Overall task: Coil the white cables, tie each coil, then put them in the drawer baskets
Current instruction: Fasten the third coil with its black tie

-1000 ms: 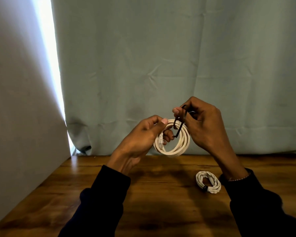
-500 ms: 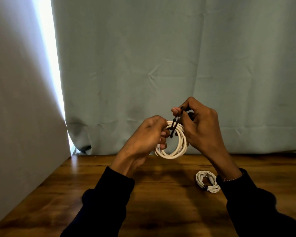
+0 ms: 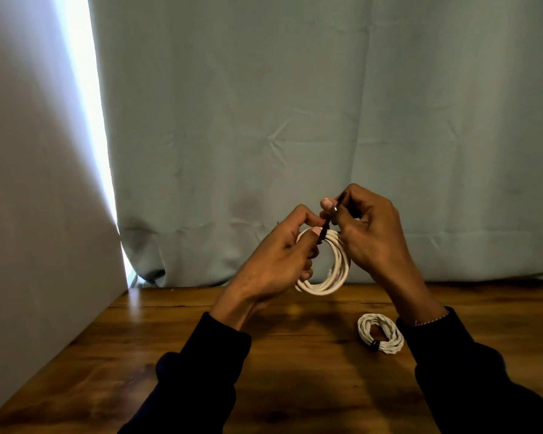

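Step in hand: tying coil 2. The round coil of white cable [image 3: 333, 270] is held up in the air at centre frame, above the brown wooden desk [image 3: 295, 355] and in front of the grey-green curtain [image 3: 295, 120].

Left hand [image 3: 276, 261]: grip clenched round the coil's left side, thumb pressed on the top of the loops beside the thin black tie strap [image 3: 330, 219].

Right hand [image 3: 370, 233]: grip pinching the strap's upper end between thumb and forefinger, strap running down to the top of the coil. Whether it already passes fully round the loops cannot be told; the fingers hide that spot.

A smaller coil of white cable with a black band [image 3: 380, 333] lies on the desk at lower right, just beside the right sleeve. Judged finished, not yet stowed.

Drawer baskets: not in view.

Next move, as judged: draw the strap tight round all the loops and fasten it, left thumb keeping the loops bunched so none slips out.
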Demonstrator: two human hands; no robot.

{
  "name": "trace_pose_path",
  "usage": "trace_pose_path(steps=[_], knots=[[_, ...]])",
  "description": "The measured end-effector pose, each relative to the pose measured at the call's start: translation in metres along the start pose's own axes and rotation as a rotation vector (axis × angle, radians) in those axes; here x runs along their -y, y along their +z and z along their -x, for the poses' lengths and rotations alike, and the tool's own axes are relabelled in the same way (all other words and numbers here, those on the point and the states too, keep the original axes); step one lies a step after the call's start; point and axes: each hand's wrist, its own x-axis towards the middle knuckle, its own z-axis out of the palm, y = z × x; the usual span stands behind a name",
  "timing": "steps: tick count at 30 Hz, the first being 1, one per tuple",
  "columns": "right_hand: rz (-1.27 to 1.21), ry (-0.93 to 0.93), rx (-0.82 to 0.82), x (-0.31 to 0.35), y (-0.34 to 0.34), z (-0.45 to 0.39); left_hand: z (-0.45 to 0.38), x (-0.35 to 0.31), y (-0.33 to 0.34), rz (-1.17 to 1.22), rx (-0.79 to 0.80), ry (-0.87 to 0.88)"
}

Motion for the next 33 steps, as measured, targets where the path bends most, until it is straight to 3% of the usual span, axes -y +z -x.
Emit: trace_pose_path(steps=[13,19,33], knots=[[-0.007,0.044,-0.055,0.001,0.007,0.005,0.000,0.006,-0.001,-0.157,0.020,0.101],[0.072,-0.094,-0.069,0.010,-0.005,0.002,-0.004,0.012,0.012,-0.292,-0.180,0.154],[0.165,-0.403,0.136,0.033,-0.015,0.012,-0.003,0.012,-0.012,-0.145,-0.159,0.052]])
